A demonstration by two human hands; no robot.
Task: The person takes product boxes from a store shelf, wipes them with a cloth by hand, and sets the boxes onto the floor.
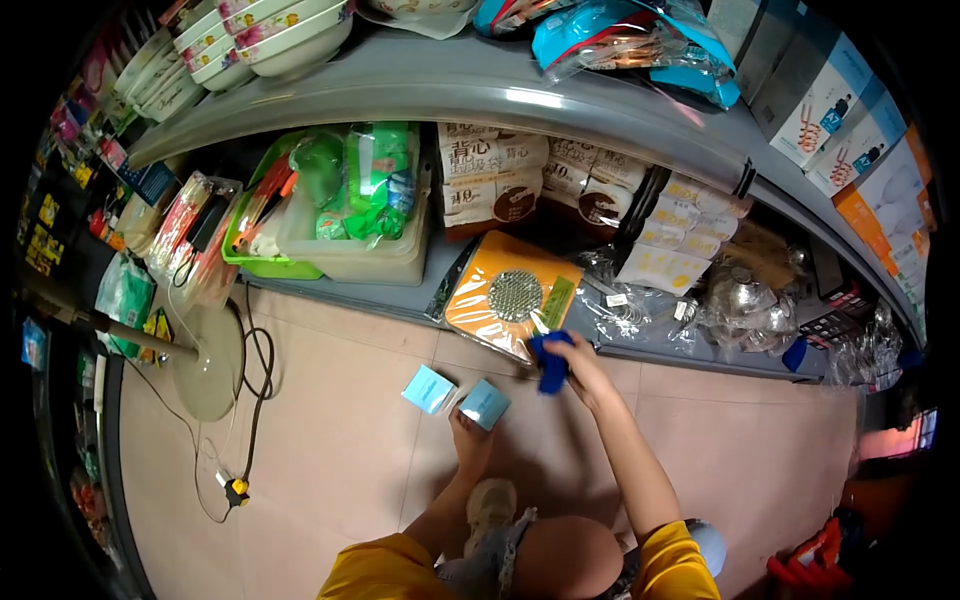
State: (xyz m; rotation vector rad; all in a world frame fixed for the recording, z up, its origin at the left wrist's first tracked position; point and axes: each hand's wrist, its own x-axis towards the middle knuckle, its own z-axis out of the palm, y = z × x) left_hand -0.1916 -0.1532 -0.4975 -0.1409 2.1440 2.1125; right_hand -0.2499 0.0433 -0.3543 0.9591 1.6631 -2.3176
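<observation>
My left hand point(470, 432) is closed around a light blue box point(485, 404), held low above the floor. A second light blue box point(430, 389) is just left of it. My right hand point(580, 366) grips a dark blue object point(551, 362), possibly a cloth, at the front edge of the lower shelf. Close beyond that hand lies an orange package point(510, 295) with a round metal mesh in clear wrap.
Flower-patterned bowls point(290, 40) are stacked on the upper shelf point(440, 85). Plastic bins point(350, 255) and wrapped white packs point(490, 180) fill the lower one. At left a round stand base point(209, 365) and a black cable point(268, 365) are on the tiled floor point(330, 450).
</observation>
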